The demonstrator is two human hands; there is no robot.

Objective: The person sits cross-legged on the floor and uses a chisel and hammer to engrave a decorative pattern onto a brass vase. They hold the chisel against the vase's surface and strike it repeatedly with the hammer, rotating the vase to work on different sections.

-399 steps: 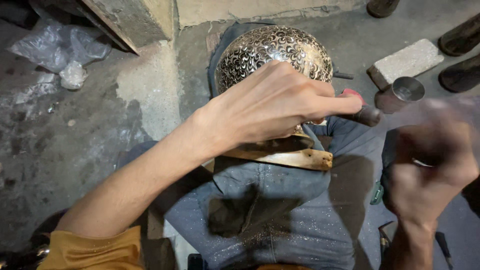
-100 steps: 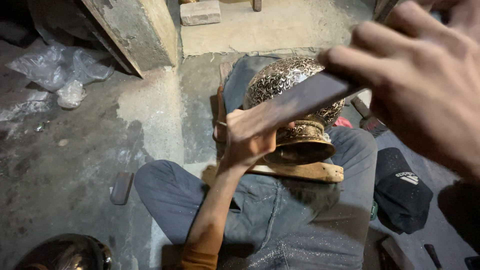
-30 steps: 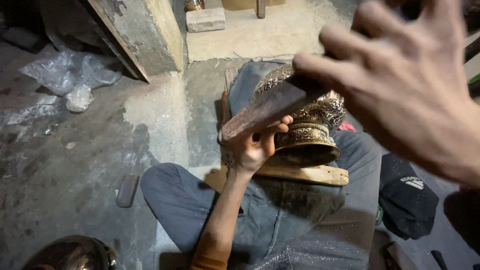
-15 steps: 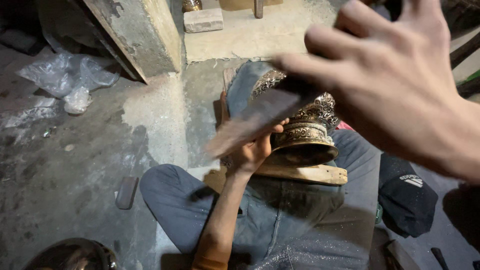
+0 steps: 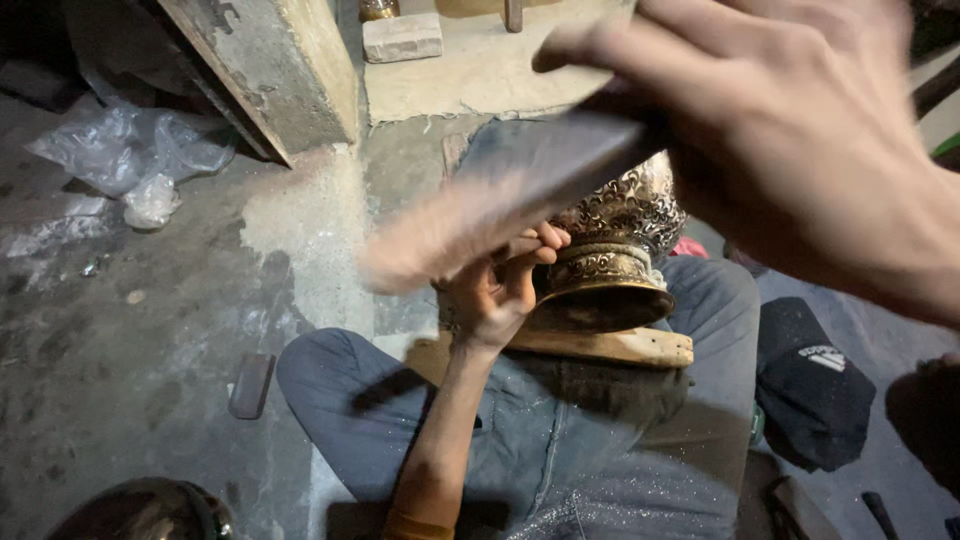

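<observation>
**Hammer raised over engraved brass vessel, held on the lap**

Far left, on the concrete floor (image 5: pixel 120 330): crumpled clear plastic bags (image 5: pixel 130 155) near its upper left edge. A small flat dark bar (image 5: pixel 250 385) lies lower down, just left of the person's knee. A rounded dark metal object (image 5: pixel 140 510) shows at the bottom left corner. A slanted concrete slab (image 5: pixel 270 70) leans at the top; a pale brick (image 5: pixel 402 37) sits on the ledge beside it.

Centre: person seated cross-legged in grey-blue trousers (image 5: pixel 560 450) speckled with fine filings. Left hand (image 5: pixel 495 290) reaches up from below, fingers curled against the left flank of the engraved brass vessel (image 5: pixel 615 250), bracing it. The vessel lies on its side on a wooden block (image 5: pixel 610 345) across the lap; its flared rim faces the person, its patterned body points away toward the ledge, so its long axis runs roughly away from the person.

Above it, a long tool, probably a hammer (image 5: pixel 520 190), blurred with motion. Its long axis runs diagonally, the pale blurred end low left, the other end up right into the right hand (image 5: pixel 800 150). That hand is close to the camera, fingers clenched round the tool's upper end.

Right: a black cap (image 5: pixel 815 390) lies on the floor beside the right thigh. A bit of red shows behind the vessel; cannot tell what it is.
</observation>
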